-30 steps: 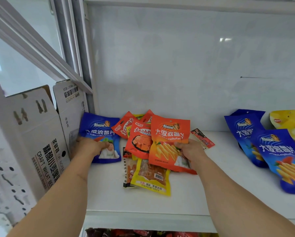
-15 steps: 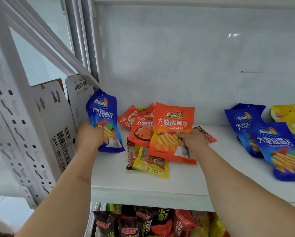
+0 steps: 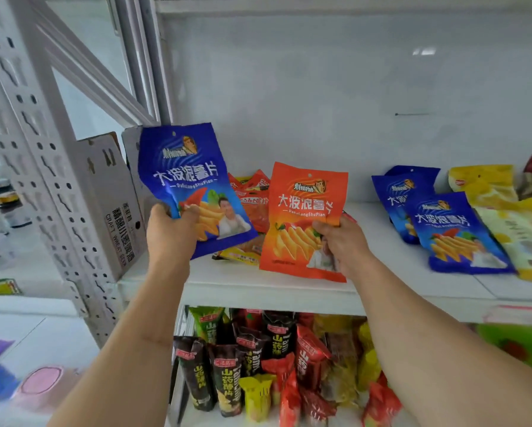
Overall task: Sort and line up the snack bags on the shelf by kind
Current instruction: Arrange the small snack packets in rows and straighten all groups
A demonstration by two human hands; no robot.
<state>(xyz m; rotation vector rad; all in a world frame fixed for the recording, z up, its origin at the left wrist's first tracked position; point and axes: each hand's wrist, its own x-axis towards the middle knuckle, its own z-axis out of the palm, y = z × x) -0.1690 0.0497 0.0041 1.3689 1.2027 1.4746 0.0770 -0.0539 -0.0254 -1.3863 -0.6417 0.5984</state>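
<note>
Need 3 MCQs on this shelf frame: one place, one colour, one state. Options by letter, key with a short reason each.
1. Where do the other blue bags lie?
A. shelf's right part
B. lower shelf
C. on the carton

2. What colour is the bag in the right hand?
A. green
B. orange
C. black

3. What state is the blue bag at the left hand in?
A. flat on the shelf
B. torn open
C. gripped and lifted

Key:
1 A: they rest on the white shelf, right of both hands.
2 B: the orange bag is pinched at its right edge.
3 C: fingers curl round its lower corner, bag held above the shelf.
</note>
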